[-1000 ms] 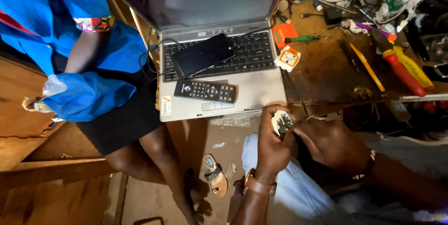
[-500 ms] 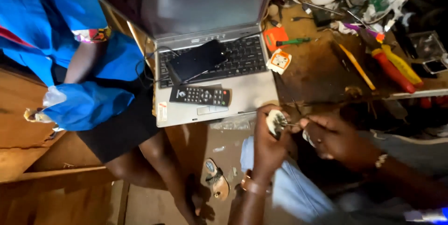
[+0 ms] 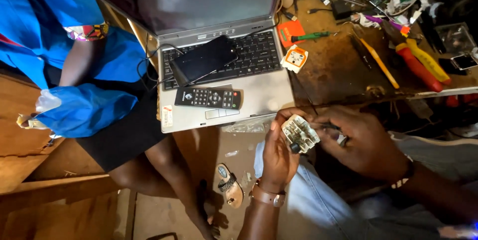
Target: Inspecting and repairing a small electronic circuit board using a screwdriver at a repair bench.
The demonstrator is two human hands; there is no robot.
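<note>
My left hand (image 3: 277,154) holds a small cream plastic part with an open inside, like an opened plug (image 3: 300,134), just below the workbench edge. My right hand (image 3: 363,143) is closed around a thin dark tool (image 3: 329,126) whose tip meets the plug from the right. Both hands hover over my lap in light blue trousers. A watch strap sits on my left wrist and a bracelet on my right.
An open silver laptop (image 3: 259,98) lies on the bench with a black phone (image 3: 204,59) and a black remote (image 3: 208,97) on it. Screwdrivers (image 3: 418,66) and an orange-white part (image 3: 295,57) lie right. Another person in blue (image 3: 89,105) sits at left.
The view has shifted slightly. My hands stay together on the plug, with my right hand working the tool against it.
</note>
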